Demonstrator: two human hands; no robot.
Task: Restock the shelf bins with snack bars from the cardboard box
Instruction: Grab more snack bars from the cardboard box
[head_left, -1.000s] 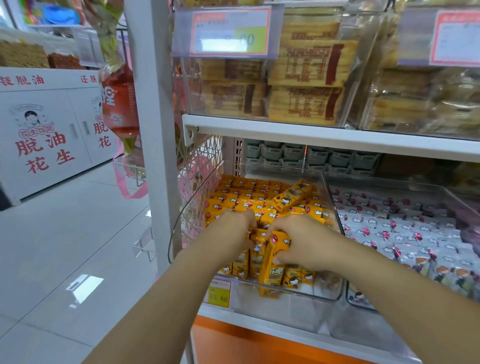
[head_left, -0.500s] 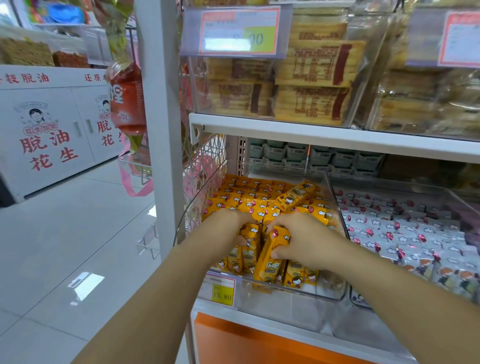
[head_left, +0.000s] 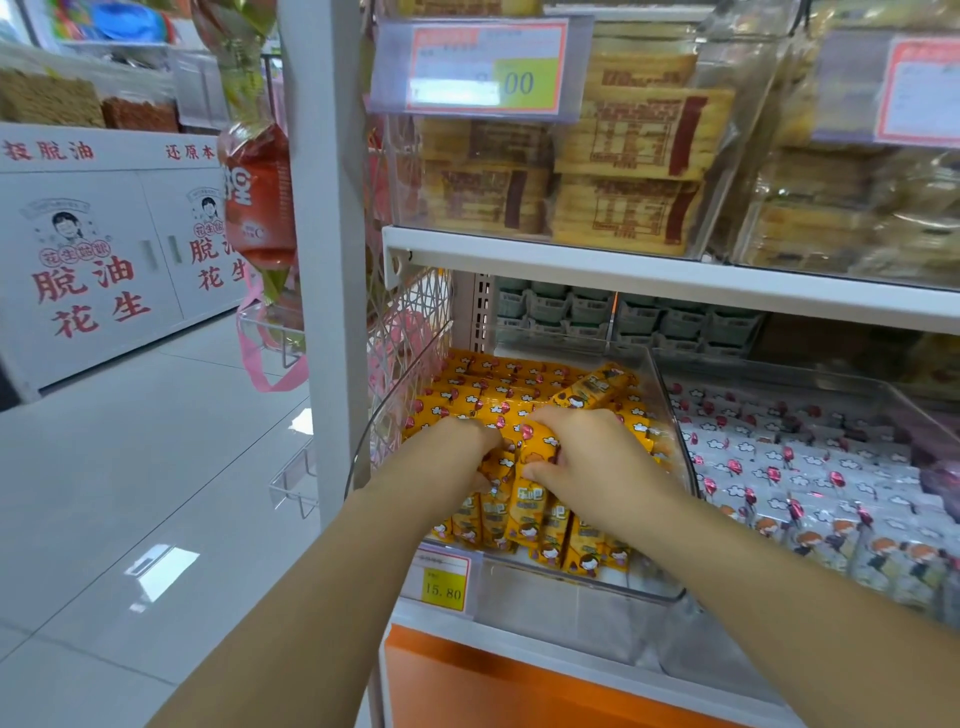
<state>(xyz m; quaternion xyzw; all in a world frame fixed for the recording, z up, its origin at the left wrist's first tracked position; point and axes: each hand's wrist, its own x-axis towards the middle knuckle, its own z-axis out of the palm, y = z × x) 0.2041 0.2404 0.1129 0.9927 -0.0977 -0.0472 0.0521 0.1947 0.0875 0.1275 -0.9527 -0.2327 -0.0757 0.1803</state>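
Within the clear bin (head_left: 571, 603), the left hand (head_left: 462, 452) and right hand (head_left: 589, 457) sat close together. Each had its fingers curled round yellow snack bars (head_left: 527, 512) standing upright at the bin's front. Further bars lay flat in rows behind. A price tag (head_left: 442, 582) reading 15.80 was fixed at the front left corner. The adjoining bin (head_left: 779, 375) to the right held white-wrapped bars (head_left: 805, 467).

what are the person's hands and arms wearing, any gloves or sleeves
Nothing visible: the left hand and right hand are ungloved with no rings showing, and both forearms are bare to the frame edge, no sleeves, watch or bands.
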